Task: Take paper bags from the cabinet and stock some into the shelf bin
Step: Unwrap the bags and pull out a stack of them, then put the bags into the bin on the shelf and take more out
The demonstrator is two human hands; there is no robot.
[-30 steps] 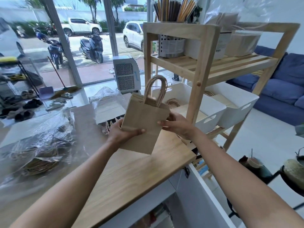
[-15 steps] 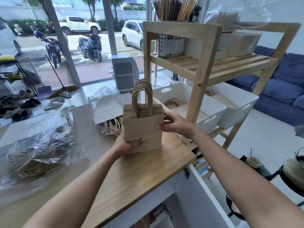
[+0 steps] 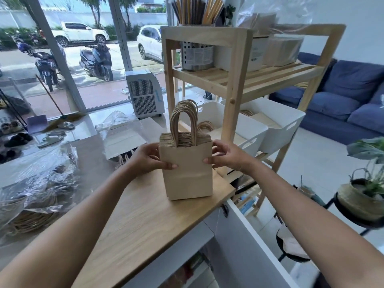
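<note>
Paper bags (image 3: 188,171) stand upright as a flat brown stack at the centre of the frame, bottoms on the wooden counter (image 3: 145,221), twisted handles looped together on top. My left hand (image 3: 146,160) and right hand (image 3: 227,155) clamp its two sides, thumbs curled across the front. Light but floppy, I judge; best squeezed low at both edges. The white bin (image 3: 252,132) waits just behind, centre-right.

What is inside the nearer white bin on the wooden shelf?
The nearer white bin holds flat brown paper bags with their twine handles. The shelf post and the bin's wall hide the rest.
</note>
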